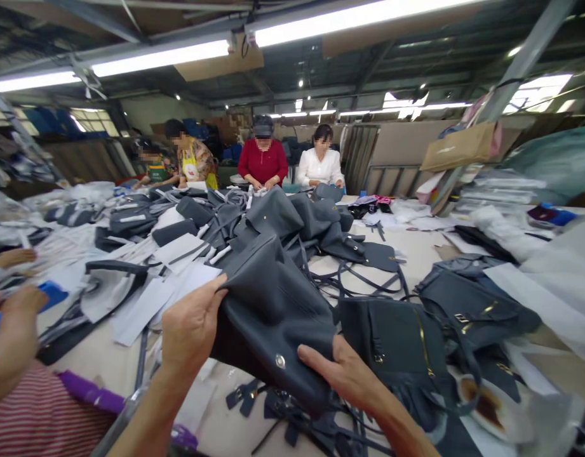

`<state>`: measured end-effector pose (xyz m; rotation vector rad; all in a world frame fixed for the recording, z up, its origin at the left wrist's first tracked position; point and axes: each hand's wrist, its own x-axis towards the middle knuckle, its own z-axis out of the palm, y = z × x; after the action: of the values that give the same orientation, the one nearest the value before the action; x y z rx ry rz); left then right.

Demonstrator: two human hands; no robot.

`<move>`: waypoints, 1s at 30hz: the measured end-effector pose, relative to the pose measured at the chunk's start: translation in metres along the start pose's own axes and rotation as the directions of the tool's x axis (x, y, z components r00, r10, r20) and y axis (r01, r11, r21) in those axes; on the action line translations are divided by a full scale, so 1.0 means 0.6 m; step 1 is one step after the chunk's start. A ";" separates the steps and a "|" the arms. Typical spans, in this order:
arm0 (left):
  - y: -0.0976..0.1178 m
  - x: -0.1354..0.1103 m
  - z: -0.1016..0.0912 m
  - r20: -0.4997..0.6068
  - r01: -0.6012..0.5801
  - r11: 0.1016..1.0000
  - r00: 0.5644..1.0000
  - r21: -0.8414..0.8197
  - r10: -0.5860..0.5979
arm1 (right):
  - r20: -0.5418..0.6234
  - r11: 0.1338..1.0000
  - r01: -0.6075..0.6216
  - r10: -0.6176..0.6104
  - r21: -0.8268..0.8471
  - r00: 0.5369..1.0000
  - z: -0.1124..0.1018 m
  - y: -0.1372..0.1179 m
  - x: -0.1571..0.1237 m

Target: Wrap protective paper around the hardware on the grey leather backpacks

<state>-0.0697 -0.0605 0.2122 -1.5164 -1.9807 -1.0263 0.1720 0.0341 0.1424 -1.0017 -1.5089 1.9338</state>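
A dark navy leather-like bag [282, 304] with a round metal clasp is held up in front of me over the table. My left hand [192, 324] pinches its upper left corner. On its lower right side my right hand [342, 371] grips the edge, thumb lying on the outer face near the clasp. Beneath the bag lie several dark straps with buckles [296, 412]. To the right of my right hand rests a dark bag with a gold zipper [401, 343], and beyond it another dark bag [477, 298].
A heap of dark bag pieces [273, 216] covers the table's middle. White paper sheets [144, 304] lie left. At the left edge a co-worker's hand [20, 317] is near a blue object [53, 296]. Several people work across the table. A bowl with brown residue [487, 406] sits right.
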 end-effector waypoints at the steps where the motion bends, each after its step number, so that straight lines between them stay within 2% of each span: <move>1: 0.003 0.006 -0.015 -0.004 0.025 1.000 1.000 -0.013 -0.025 | 0.010 0.999 0.000 0.000 0.046 1.000 0.005 -0.013 -0.009; 3: 0.005 0.012 -0.025 0.014 0.071 0.996 0.997 -0.063 -0.070 | 0.020 0.962 -0.064 0.061 0.264 0.998 0.018 -0.023 -0.026; 5: 0.000 0.009 -0.006 0.084 0.114 0.983 0.991 -0.146 -0.102 | -0.003 0.864 -0.116 0.135 0.490 0.991 0.033 -0.014 -0.042; 7: -0.012 -0.005 0.039 0.196 0.166 0.955 0.973 -0.245 -0.119 | -0.073 0.779 -0.099 0.182 0.619 0.981 0.045 0.009 -0.053; 10: -0.026 -0.043 0.118 0.373 0.262 0.892 0.921 -0.367 -0.117 | -0.208 0.706 -0.035 0.255 0.707 0.944 0.046 0.055 -0.061; 12: -0.021 -0.075 0.151 0.410 0.308 0.861 0.903 -0.405 -0.131 | -0.254 0.676 -0.048 0.340 0.735 0.905 0.036 0.086 -0.061; 13: -0.013 -0.090 0.158 0.405 0.329 0.847 0.902 -0.418 -0.151 | -0.259 0.667 -0.072 0.384 0.742 0.887 0.030 0.101 -0.060; 15: 0.011 -0.117 0.154 0.417 0.381 0.811 0.889 -0.444 -0.189 | -0.248 0.653 -0.127 0.450 0.746 0.858 0.019 0.125 -0.059; 16: 0.025 -0.128 0.147 0.461 0.418 0.784 0.866 -0.459 -0.193 | -0.245 0.647 -0.143 0.470 0.749 0.848 0.015 0.134 -0.058; 17: 0.039 -0.138 0.139 0.532 0.463 0.750 0.828 -0.472 -0.177 | -0.244 0.639 -0.150 0.486 0.755 0.839 0.012 0.140 -0.057; 20: 0.071 -0.161 0.128 0.743 0.602 0.644 0.665 -0.472 -0.078 | -0.252 0.613 -0.132 0.499 0.779 0.829 0.007 0.145 -0.053; 22: 0.081 -0.173 0.136 0.791 0.652 0.610 0.608 -0.450 -0.066 | -0.252 0.607 -0.120 0.491 0.785 0.834 0.007 0.144 -0.050; 26: 0.086 -0.183 0.157 0.802 0.674 0.620 0.585 -0.402 -0.116 | -0.248 0.638 -0.127 0.464 0.759 0.850 0.007 0.147 -0.044; 30: 0.095 -0.175 0.159 0.805 0.630 0.698 0.579 -0.341 -0.129 | -0.250 0.658 -0.144 0.466 0.739 0.849 0.006 0.154 -0.040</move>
<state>0.0247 -0.0453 0.0928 -2.1155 -2.8721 -1.5193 0.1892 -0.0110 0.0600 -1.2430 -0.2786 2.0660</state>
